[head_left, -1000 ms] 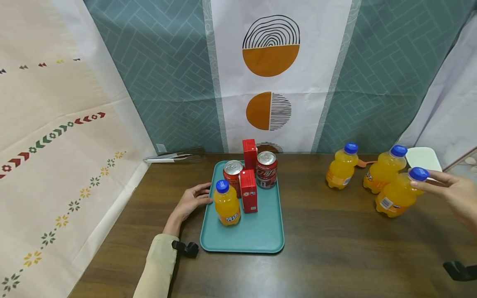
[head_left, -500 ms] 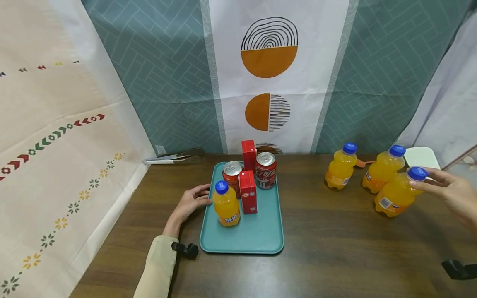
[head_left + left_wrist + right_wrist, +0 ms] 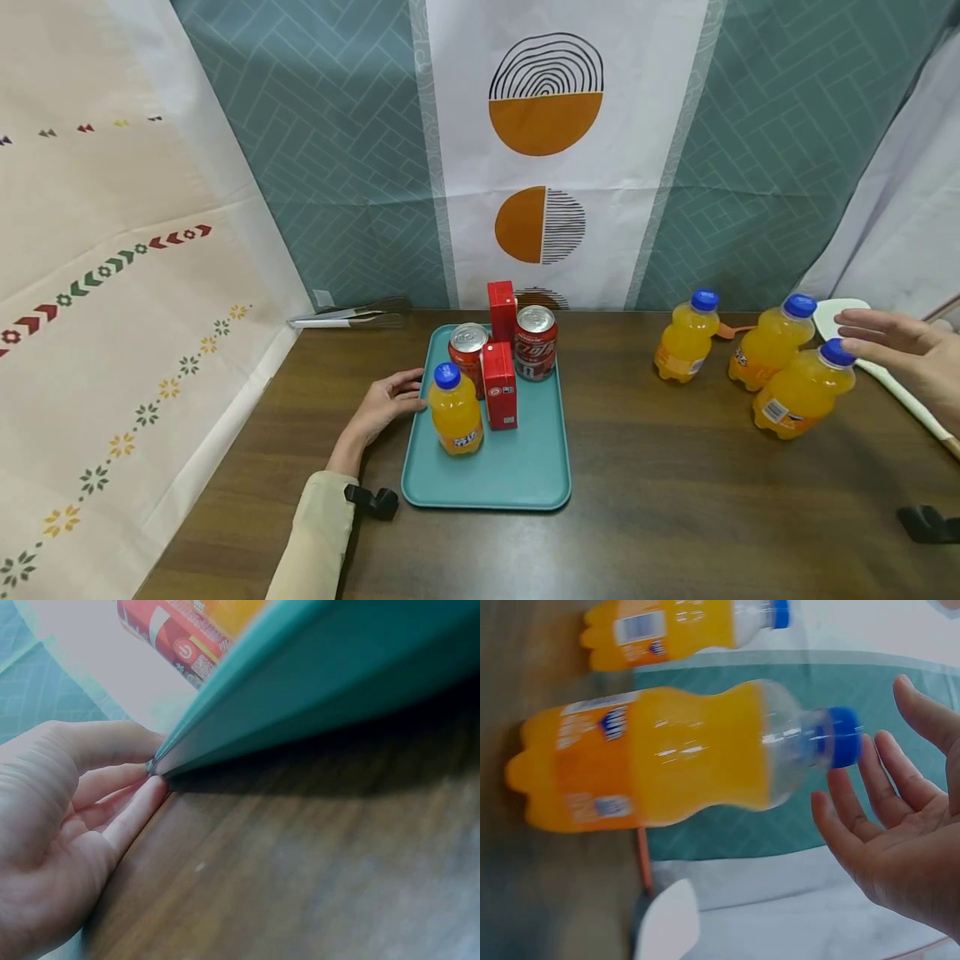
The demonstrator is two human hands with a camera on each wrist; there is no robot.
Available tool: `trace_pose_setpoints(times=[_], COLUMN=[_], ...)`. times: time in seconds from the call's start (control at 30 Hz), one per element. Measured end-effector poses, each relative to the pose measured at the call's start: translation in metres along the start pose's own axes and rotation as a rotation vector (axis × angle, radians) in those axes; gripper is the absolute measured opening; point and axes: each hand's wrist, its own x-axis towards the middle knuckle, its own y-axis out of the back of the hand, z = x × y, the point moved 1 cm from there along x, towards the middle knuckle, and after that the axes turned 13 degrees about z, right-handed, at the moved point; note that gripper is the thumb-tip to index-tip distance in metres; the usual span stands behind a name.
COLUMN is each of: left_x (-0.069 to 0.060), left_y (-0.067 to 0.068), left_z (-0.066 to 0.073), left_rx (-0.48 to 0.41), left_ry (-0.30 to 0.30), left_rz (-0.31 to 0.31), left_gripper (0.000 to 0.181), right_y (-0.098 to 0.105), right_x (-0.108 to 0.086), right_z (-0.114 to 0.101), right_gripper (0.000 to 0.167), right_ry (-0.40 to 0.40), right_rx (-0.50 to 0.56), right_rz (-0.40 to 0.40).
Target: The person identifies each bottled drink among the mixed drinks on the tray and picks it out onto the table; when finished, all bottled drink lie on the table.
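Observation:
In the head view my left hand (image 3: 386, 408) rests against the left side of a teal tray (image 3: 525, 479). Its fingertips touch the tray's rim in the left wrist view. On the tray stand an orange soda bottle (image 3: 456, 417), two red soda cans (image 3: 536, 350) and two red boxes (image 3: 500, 387). At the right, my right hand (image 3: 903, 350) is beside the blue cap of a nearer orange soda bottle (image 3: 802, 398), upright on the table. Its fingers are spread and hold nothing; the right wrist view shows fingertips close to the cap (image 3: 845, 737).
Two more orange soda bottles (image 3: 772, 342) stand near the back right. Behind them lie an orange utensil (image 3: 727, 330) and a white spatula (image 3: 900, 400). Metal tongs (image 3: 345, 319) lie at the back left. Fabric walls border the wooden table (image 3: 637, 517).
My right hand has let go of the nearest bottle's cap and drawn slightly up and right, uncovering the spatula's handle. The bottle stays in place. My left hand has not moved.

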Motion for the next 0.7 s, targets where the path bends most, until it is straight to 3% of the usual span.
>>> trace_pose_setpoints(times=[0.2, 0.47, 0.7], left_x=[-0.001, 0.000, 0.000], left_y=[0.001, 0.003, 0.002], left_z=[-0.001, 0.000, 0.001], left_rx=[0.009, 0.024, 0.011], left_ry=[-0.002, -0.003, 0.002], left_rz=[-0.004, 0.005, -0.004], left_gripper=[0.060, 0.060, 0.061], right_y=[0.000, -0.021, -0.044], right_x=[0.006, 0.004, -0.002], right_z=[-0.023, -0.057, -0.086], right_gripper=[0.047, 0.043, 0.037], right_ry=[0.088, 0.033, 0.114], right_rx=[0.078, -0.049, -0.076], right_rz=[0.056, 0.009, -0.038])
